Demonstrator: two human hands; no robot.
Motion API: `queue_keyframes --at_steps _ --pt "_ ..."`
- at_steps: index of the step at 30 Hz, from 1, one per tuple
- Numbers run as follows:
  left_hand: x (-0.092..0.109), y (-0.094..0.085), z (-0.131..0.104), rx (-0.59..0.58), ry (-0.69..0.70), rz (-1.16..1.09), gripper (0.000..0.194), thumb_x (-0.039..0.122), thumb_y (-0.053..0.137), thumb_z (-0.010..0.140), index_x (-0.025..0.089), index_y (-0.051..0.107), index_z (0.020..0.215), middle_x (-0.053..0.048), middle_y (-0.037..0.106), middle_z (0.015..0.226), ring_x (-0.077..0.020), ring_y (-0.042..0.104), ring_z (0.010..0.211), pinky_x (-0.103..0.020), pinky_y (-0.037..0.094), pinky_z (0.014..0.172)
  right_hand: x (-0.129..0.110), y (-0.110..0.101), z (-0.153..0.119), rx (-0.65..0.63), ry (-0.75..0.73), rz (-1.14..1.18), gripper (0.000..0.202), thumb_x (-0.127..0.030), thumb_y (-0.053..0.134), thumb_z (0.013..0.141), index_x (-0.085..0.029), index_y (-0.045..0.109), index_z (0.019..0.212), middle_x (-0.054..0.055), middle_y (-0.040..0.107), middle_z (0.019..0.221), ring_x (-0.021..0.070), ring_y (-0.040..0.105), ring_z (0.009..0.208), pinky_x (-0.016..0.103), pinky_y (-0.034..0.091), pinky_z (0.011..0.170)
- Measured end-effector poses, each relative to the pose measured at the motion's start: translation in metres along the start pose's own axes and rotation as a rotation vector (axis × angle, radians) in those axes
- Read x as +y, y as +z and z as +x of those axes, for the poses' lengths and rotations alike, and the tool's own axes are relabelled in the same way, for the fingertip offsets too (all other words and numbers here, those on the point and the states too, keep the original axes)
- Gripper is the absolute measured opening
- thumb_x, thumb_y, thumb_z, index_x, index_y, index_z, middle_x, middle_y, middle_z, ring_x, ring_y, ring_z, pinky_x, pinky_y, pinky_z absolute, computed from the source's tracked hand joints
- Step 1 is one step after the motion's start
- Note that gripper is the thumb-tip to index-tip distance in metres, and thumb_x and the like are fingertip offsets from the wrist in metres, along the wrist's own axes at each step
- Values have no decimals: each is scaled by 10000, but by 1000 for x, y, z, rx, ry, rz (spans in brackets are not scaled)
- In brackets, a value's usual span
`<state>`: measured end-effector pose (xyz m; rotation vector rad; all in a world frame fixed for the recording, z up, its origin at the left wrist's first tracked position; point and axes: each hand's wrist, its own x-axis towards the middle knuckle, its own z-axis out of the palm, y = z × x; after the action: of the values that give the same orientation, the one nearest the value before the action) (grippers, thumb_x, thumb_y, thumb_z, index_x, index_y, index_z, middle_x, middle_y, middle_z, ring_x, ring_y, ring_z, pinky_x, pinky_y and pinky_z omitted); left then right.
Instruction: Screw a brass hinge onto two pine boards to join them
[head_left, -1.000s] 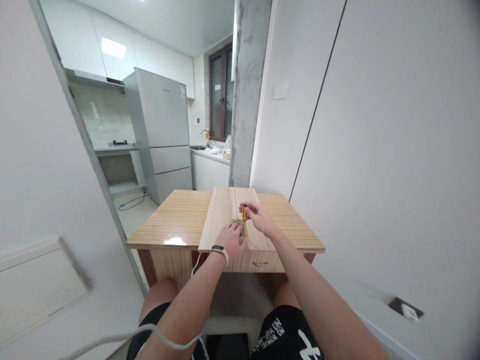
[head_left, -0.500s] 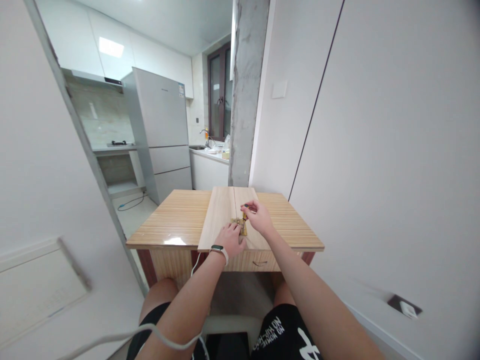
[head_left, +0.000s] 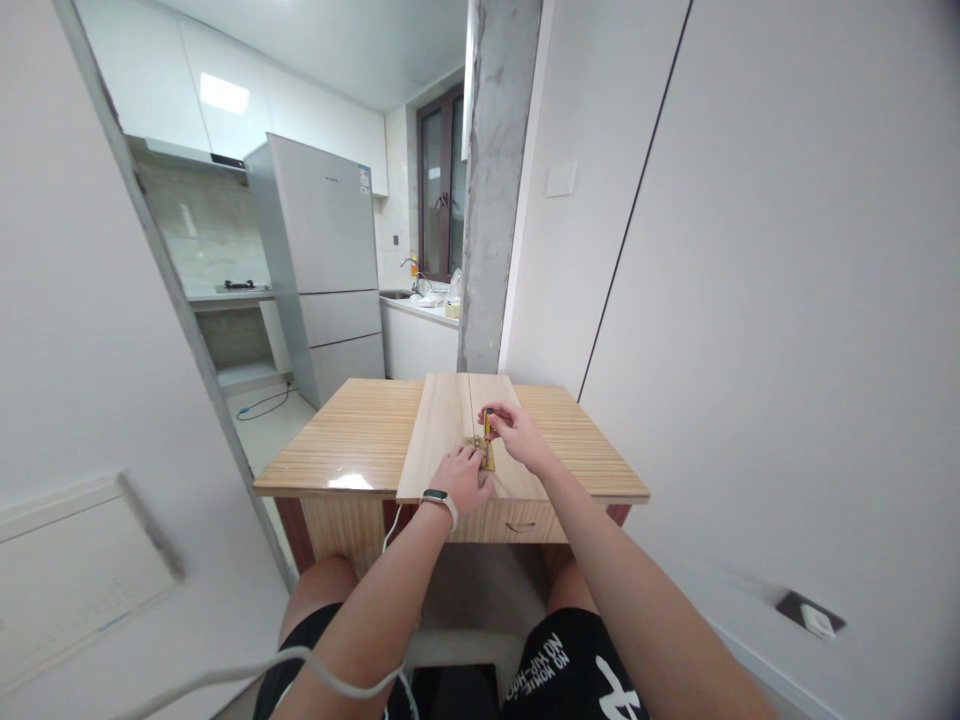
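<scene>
My right hand [head_left: 514,430] is closed around the yellow and black handle of a small screwdriver [head_left: 487,424], held upright with its lower end over a brass-coloured metal plate [head_left: 490,463] that looks like a hinge. My left hand [head_left: 463,475] lies palm down, its fingertips on the near left part of the plate and its thumb apart. Much of the plate is hidden under the fingers, and the screwdriver's tip is too small to make out. Beneath the plate are pale wooden boards [head_left: 440,420] with a thin seam running between them.
The boards lie across a wood-grain desk [head_left: 360,425] with a drawer [head_left: 517,525] in front. A white cable [head_left: 300,655] crosses by my left forearm. A white wall [head_left: 712,350] stands to the right. Behind are a grey pillar [head_left: 495,200] and a refrigerator [head_left: 326,230].
My right hand's fingers have shifted slightly around the screwdriver handle, and more of its yellow shows. My left hand stays in place on the plate.
</scene>
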<state>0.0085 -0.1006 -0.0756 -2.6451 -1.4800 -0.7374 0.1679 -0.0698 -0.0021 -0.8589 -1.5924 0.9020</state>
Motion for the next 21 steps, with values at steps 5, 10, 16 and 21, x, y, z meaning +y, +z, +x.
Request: queue_keyframes --at_steps 5,10,16,21 --pt "-1 0 0 -1 8 0 414 411 565 907 211 599 1269 -138 606 1302 -326 505 1230 -476 435 1025 7 0 5 119 16 -119 276 -417 709 823 -211 667 1002 95 756 1009 236 726 949 363 631 709" --pt "0 1 0 7 10 -1 394 410 561 906 207 605 1241 -138 614 1278 -325 507 1214 -469 438 1010 9 1 3 188 -22 -195 256 -423 701 838 -216 647 979 94 754 1007 227 726 934 371 634 741" --pt "0 1 0 -6 -3 -9 400 413 563 910 213 600 1254 -139 604 1295 -326 502 1235 -473 434 1026 1 4 0 116 10 -89 304 -461 721 832 -212 601 960 103 751 1038 228 726 956 328 628 671" --pt "-1 1 0 17 10 -3 397 419 570 904 207 604 1238 -133 613 1278 -321 508 1218 -463 439 1019 -5 -1 0 -71 -18 -38 354 -457 655 896 -208 661 1148 95 745 1065 210 704 995 344 617 768"
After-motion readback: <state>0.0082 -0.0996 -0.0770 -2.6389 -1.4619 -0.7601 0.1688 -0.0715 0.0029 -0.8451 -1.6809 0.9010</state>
